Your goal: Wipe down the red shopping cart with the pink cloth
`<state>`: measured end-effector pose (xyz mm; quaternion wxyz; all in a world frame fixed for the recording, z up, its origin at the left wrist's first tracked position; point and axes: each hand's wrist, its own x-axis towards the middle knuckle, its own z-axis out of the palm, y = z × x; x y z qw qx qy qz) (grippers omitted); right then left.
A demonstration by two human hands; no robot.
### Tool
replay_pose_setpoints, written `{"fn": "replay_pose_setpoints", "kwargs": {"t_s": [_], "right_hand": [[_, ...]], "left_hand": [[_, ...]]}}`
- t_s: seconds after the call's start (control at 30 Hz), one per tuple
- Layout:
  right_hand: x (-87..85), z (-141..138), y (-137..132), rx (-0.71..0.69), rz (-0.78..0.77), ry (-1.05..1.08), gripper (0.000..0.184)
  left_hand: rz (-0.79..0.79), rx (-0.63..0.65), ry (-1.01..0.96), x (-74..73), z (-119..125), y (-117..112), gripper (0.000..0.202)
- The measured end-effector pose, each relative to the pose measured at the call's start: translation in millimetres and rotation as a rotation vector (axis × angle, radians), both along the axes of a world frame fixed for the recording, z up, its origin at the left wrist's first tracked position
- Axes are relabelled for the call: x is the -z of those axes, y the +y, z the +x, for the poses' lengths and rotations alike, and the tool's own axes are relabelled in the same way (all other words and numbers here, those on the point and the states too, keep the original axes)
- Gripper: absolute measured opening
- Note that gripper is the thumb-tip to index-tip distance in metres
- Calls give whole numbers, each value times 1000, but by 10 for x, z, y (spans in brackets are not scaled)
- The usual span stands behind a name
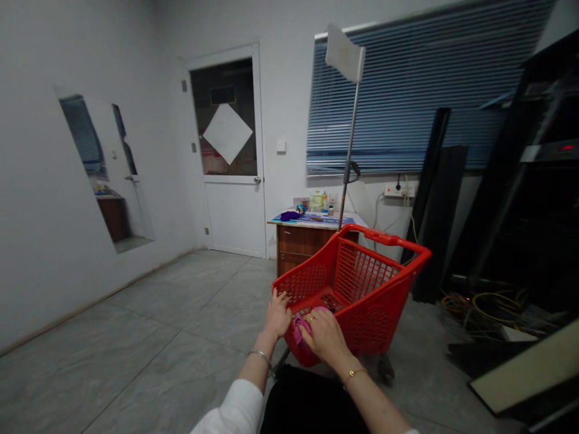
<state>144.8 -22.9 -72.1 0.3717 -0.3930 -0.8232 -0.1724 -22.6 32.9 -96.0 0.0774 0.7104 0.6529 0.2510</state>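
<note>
A red plastic shopping cart with a mesh basket stands on the floor in front of me. A metal pole with a white flag rises from its far side. My left hand rests on the cart's near left rim, fingers curled over the edge. My right hand presses a pink cloth against the near rim, fingers closed on it.
A wooden desk with bottles and small items stands behind the cart, under a window with blue blinds. A white door is at the back left. Dark panels, shelving and tangled cables crowd the right side. Grey tile floor stretches left.
</note>
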Motion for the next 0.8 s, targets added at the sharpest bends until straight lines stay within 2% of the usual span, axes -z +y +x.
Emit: {"fn": "replay_pose_setpoints", "kwargs": {"t_s": [0.07, 0.17, 0.27, 0.33, 0.47, 0.57, 0.67, 0.8], "right_hand": [[-35, 131, 41, -13, -24, -37, 16], [-100, 481, 183, 49, -36, -35, 21], [-160, 839, 323, 127, -38, -38, 25], [-175, 956, 359, 161, -39, -59, 26], [-120, 863, 295, 236, 21, -53, 26], [-53, 695, 210, 278, 86, -12, 25], [-18, 568, 140, 311, 126, 26, 25], [-31, 481, 50, 313, 140, 31, 29]], "left_hand": [[11, 38, 1, 21, -53, -7, 50], [14, 78, -6, 27, -153, 3, 53], [-7, 108, -22, -7, -263, 35, 52], [-31, 118, -13, -55, -308, 51, 51], [-19, 71, 60, -152, -192, -47, 42], [68, -29, 55, -150, 89, -276, 44], [142, -38, 95, -112, 336, -505, 43], [179, -21, 115, -116, 358, -585, 42]]}}
